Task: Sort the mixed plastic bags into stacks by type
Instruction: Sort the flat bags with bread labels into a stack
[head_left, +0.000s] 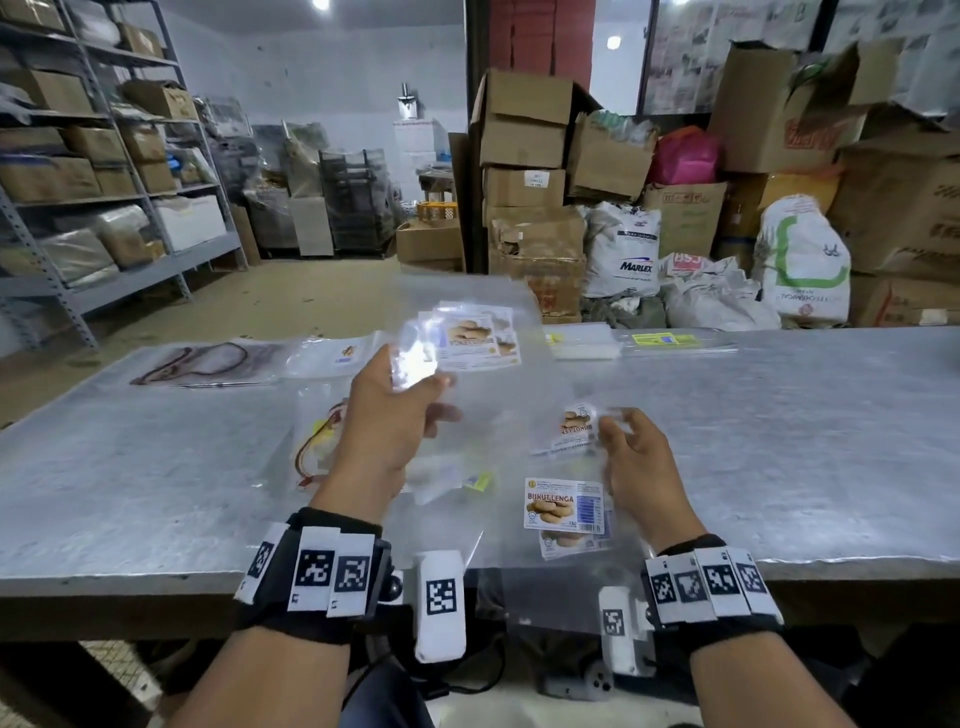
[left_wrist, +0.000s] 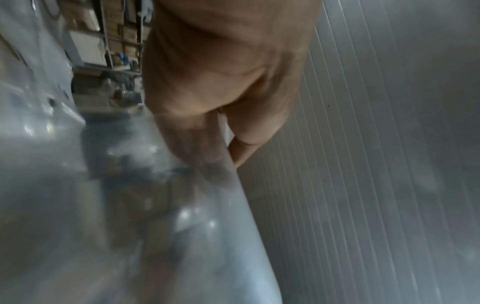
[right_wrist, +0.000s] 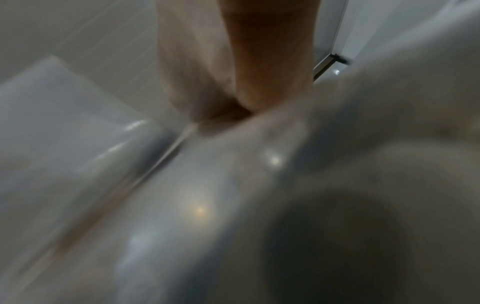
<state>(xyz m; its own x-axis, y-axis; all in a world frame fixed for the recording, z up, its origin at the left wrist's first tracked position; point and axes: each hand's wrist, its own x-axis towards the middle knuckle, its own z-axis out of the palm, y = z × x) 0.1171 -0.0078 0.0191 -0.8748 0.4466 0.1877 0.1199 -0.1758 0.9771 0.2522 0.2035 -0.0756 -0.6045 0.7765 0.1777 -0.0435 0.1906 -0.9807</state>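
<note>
A large clear plastic bag (head_left: 498, 405) hangs lifted over the grey table (head_left: 779, 441), held by both hands. My left hand (head_left: 426, 395) pinches its upper left part, and my right hand (head_left: 615, 423) pinches its right edge lower down. In the left wrist view the clear bag (left_wrist: 130, 205) drapes over my fingers (left_wrist: 202, 148); the right wrist view is blurred, with plastic (right_wrist: 207, 205) below my fingers (right_wrist: 259, 82). Biscuit-labelled bags (head_left: 563, 506) lie under it near the front edge. A stack of biscuit-labelled bags (head_left: 478, 338) lies further back.
At the back left lie bags with a red-brown line print (head_left: 202, 364) and a small-label bag (head_left: 343, 353). At the back right are clear stacks, one with a yellow label (head_left: 660, 340). A red-and-yellow printed bag (head_left: 322, 441) lies beside my left wrist. Cardboard boxes and sacks (head_left: 623, 249) stand beyond the table.
</note>
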